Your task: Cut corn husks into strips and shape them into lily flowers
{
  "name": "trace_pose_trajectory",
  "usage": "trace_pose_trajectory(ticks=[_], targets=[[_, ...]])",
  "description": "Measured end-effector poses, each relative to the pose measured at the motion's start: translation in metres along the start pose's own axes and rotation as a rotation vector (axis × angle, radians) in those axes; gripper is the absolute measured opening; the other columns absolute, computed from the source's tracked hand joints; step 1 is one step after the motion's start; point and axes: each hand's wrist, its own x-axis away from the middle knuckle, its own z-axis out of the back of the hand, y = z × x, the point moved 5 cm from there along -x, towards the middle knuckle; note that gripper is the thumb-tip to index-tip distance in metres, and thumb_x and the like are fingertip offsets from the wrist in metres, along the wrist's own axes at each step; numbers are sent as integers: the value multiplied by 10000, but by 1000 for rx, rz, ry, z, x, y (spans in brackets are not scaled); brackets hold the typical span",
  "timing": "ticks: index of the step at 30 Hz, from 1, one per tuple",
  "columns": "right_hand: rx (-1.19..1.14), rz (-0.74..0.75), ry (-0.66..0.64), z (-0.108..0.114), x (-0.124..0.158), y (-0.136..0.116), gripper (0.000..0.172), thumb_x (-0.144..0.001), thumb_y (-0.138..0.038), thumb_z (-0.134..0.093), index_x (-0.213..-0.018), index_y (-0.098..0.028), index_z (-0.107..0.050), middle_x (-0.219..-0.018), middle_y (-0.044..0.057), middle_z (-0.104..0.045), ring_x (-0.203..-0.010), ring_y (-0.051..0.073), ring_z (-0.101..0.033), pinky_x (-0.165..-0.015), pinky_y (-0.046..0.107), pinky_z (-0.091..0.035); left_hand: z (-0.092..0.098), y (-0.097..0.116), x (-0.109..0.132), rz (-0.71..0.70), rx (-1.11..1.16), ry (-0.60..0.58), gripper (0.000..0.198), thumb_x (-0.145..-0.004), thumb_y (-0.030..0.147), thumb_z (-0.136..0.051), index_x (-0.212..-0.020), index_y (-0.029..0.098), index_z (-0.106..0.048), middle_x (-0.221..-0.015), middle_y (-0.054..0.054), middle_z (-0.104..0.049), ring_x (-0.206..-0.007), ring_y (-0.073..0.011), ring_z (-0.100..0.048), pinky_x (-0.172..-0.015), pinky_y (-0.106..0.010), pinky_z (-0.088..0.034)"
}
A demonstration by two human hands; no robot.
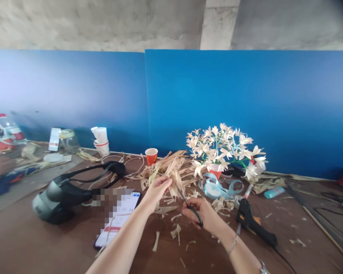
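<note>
Bare forearms reach in from the bottom edge over a brown table. Far left, against a blue wall panel, stand a clear glass jar and stacked paper cups. Nearer, a black strapped headset lies on its side, and just right of it a smartphone, partly pixelated, lies beside the left forearm. Left hand closed, fingers pinching a pale strip of dried husk in front of a heaped pile of husks; a red paper cup stands behind the pile. Right hand closed on black-handled scissors, blades narrow, tips beside the strip. Further right: a spray of cream husk flowers in a red cup, a loose pale-blue ribbon at its foot, and a black hot glue gun lying on the table.
</note>
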Motion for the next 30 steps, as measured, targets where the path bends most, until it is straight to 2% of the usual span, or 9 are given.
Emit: trace_pose_trajectory(ticks=[6,10,15,22,30], targets=[[15,-13,-32,-1,1,0,341,-682,-478,-635,-715,-151,-543,-424,-83,-411,-328,35,-350,-329,158,-248,2,4,0,-4,55,27,351,-654,486,-634,-593,148,-562,-475,53,-431,-440,-72,-367,-463,-215,-258],[19,-73,-57,-1,0,8,296,-683,-436,-637,-733,-153,-566,-397,-76,-458,-323,44,-370,-331,156,-276,4,3,0,11,137,26,316,-616,423,-688,-573,142,-551,-497,45,-454,-455,-70,-392,-466,-207,-277],[-41,-110,-100,-2,1,12,237,-674,-370,-642,-744,-155,-572,-427,-73,-495,-351,49,-407,-345,152,-318,9,0,-2,21,266,85,292,-614,379,-705,-582,137,-547,-519,36,-475,-477,-69,-415,-479,-202,-298],[-40,-95,-100,-1,1,13,276,-674,-401,-648,-749,-147,-570,-420,-74,-494,-347,46,-396,-350,158,-316,7,8,2,-72,145,146,300,-621,393,-700,-559,134,-563,-474,57,-423,-450,-55,-361,-453,-201,-247],[-10,-98,-88,-2,2,11,236,-688,-379,-636,-726,-157,-567,-422,-77,-484,-327,38,-376,-336,153,-292,5,11,4,-94,82,182,318,-589,437,-698,-591,128,-623,-501,22,-516,-473,-97,-458,-458,-218,-296]])
